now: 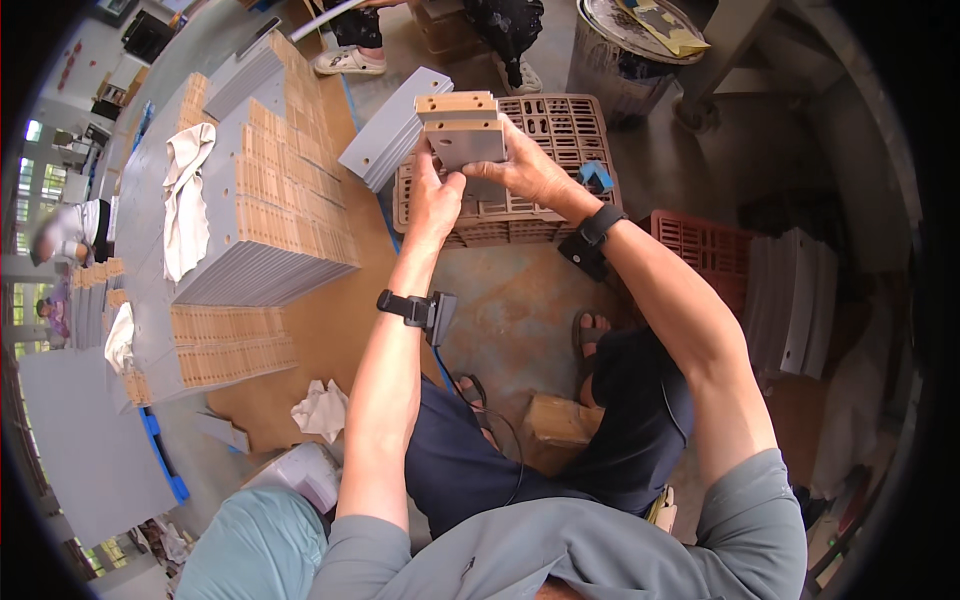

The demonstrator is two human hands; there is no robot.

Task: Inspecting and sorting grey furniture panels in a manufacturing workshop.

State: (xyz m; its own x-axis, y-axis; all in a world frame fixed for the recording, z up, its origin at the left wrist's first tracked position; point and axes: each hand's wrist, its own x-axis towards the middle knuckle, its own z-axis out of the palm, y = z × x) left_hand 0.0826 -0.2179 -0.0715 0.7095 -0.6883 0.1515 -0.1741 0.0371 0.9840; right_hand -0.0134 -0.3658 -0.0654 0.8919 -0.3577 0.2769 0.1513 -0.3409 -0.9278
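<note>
Grey boards [466, 148] held over brown crate [520, 232]; fingers of left hand [437, 208] and right hand [533, 173] clamped on them. Blue piece [594, 177] on crate. Bucket [612, 82]: yellow item [672, 32] on top, contents hidden.

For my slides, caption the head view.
Left hand and right hand hold brown-edged grey panels over a plastic crate, with stacked panels to the left.

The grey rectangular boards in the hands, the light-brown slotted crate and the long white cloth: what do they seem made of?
Grey rectangular boards: probably wood-based, smoothly coated; their tan edges suggest it.
Light-brown slotted crate: likely dull moulded plastic, given its regular openings.
Long white cloth: matte fabric, perhaps cotton, judging by its soft folds.
</note>
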